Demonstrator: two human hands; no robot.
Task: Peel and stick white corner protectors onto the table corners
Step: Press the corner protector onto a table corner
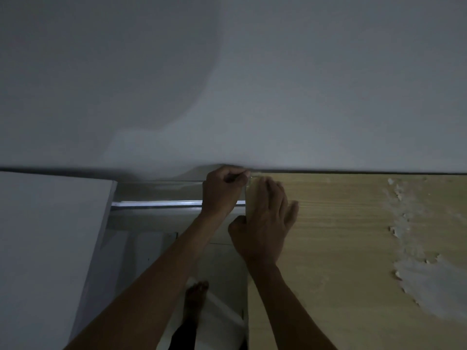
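A light wood-grain table (341, 236) fills the right side, its far left corner against the white wall. My left hand (223, 189) is curled into a fist at that corner, fingertips pinched on a small pale corner protector (249, 176) that is barely visible in the dim light. My right hand (265, 221) lies flat on the table top next to the corner, thumb hooked over the left edge. How the protector sits on the corner is hidden by my fingers.
The wood veneer is peeled off in a ragged white patch (424, 281) at the right. A white panel (48, 248) stands at the left. A metal rail (156, 204) runs between panel and table. My bare foot (195, 296) stands on the pale floor below.
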